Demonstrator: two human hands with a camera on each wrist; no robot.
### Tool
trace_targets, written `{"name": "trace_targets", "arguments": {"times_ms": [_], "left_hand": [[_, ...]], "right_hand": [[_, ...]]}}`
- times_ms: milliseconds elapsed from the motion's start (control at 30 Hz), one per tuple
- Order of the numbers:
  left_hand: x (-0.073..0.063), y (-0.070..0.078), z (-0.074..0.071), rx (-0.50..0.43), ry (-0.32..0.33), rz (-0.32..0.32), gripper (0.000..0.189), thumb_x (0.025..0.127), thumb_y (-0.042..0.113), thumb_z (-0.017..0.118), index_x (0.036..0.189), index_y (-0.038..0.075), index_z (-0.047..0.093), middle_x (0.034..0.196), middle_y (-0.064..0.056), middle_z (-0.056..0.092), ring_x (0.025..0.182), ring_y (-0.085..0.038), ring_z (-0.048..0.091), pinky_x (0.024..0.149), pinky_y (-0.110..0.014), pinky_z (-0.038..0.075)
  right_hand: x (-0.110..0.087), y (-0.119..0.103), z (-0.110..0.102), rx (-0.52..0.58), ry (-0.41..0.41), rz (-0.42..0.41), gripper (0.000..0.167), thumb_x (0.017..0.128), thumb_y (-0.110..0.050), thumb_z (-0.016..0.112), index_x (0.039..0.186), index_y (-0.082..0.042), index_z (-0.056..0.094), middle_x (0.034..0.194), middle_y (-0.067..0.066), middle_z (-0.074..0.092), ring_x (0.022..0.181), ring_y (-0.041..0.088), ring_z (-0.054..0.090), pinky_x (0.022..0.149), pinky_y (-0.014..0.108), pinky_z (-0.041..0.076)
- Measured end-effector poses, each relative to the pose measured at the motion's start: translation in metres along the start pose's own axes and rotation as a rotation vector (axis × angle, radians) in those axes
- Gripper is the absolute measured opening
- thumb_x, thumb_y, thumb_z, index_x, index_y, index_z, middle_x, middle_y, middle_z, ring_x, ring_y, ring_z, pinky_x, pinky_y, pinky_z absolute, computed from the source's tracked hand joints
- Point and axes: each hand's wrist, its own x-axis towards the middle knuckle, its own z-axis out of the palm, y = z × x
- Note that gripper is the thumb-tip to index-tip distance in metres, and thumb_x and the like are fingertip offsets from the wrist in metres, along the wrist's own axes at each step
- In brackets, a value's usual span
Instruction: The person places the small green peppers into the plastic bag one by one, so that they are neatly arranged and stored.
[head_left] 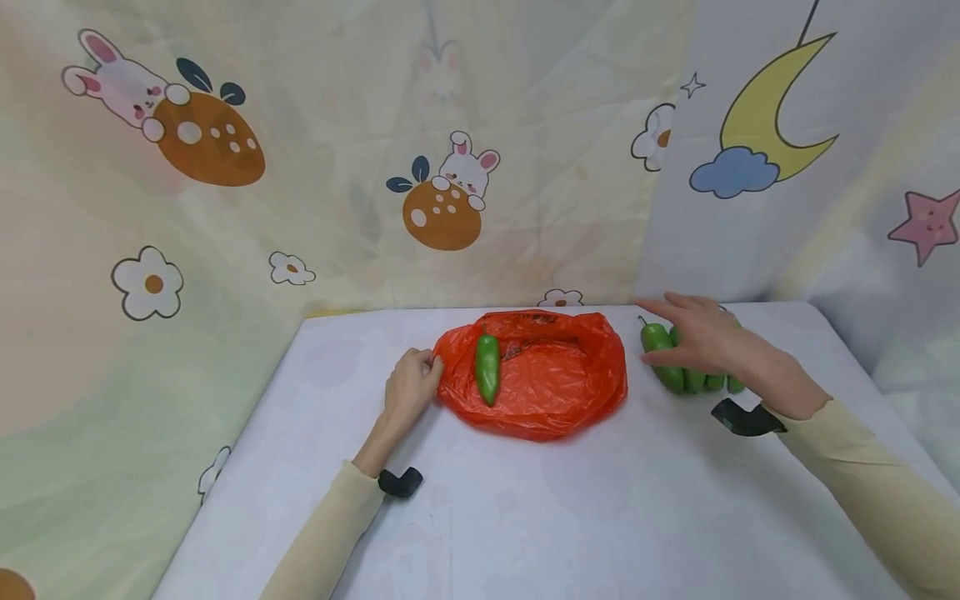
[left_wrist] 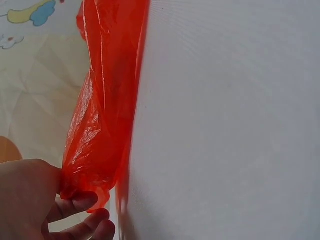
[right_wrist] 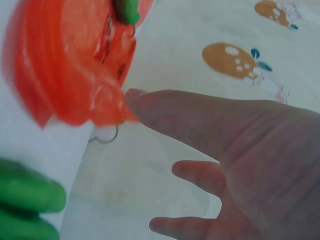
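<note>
A red plastic bag (head_left: 536, 404) lies spread with its mouth open on the white table, and one green pepper (head_left: 487, 371) rests in its left part. My left hand (head_left: 408, 385) pinches the bag's left edge between thumb and fingers; the left wrist view shows that hand (left_wrist: 30, 200) at the gathered red plastic (left_wrist: 105, 110). Over a row of several green peppers (head_left: 663, 362) to the right of the bag, my right hand (head_left: 705, 337) hovers with spread fingers. In the right wrist view nothing is in this hand (right_wrist: 240, 145), and the peppers (right_wrist: 30, 190) lie beside it.
A patterned cloth (head_left: 525, 267) with cartoon rabbits, flowers and a moon hangs behind the white table (head_left: 570, 517). Black straps (head_left: 750, 418) sit at both wrists, over beige sleeves.
</note>
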Motion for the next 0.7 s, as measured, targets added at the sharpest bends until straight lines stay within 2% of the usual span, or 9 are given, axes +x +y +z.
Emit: {"name": "trace_targets", "arguments": {"times_ms": [300,433,533,700], "left_hand": [[0.000,0.000,0.000,0.008,0.007,0.007,0.029,0.097,0.030,0.052,0.076,0.014,0.063,0.091,-0.007,0.062,0.078,-0.023,0.055,0.062,-0.033,0.042],[0.000,0.000,0.000,0.010,0.005,0.006,0.029,0.097,0.030,0.051,0.076,0.014,0.063,0.091,-0.007,0.062,0.078,-0.023,0.055,0.062,-0.033,0.042],[0.000,0.001,0.001,0.008,0.010,0.008,0.030,0.097,0.031,0.051,0.076,0.014,0.063,0.091,-0.007,0.062,0.078,-0.022,0.055,0.062,-0.034,0.042],[0.001,0.001,0.001,0.003,0.016,0.013,0.030,0.096,0.030,0.052,0.075,0.014,0.063,0.091,-0.007,0.063,0.078,-0.022,0.055,0.062,-0.035,0.042]], "right_hand": [[-0.003,0.041,0.000,-0.056,-0.019,-0.012,0.091,0.082,-0.049,0.077,0.152,-0.006,0.037,0.148,0.037,0.037,0.128,0.062,0.036,0.090,0.081,0.036],[-0.004,0.061,0.000,-0.063,-0.031,-0.035,0.090,0.082,-0.044,0.078,0.151,-0.003,0.037,0.146,0.036,0.041,0.128,0.058,0.042,0.091,0.077,0.040],[-0.006,0.075,-0.001,-0.055,-0.041,-0.038,0.091,0.082,-0.043,0.079,0.150,0.000,0.037,0.147,0.037,0.040,0.129,0.057,0.043,0.094,0.073,0.040],[-0.008,0.095,0.000,-0.029,-0.077,-0.018,0.092,0.082,-0.041,0.079,0.149,0.005,0.036,0.145,0.042,0.037,0.126,0.063,0.043,0.091,0.071,0.042]]}}
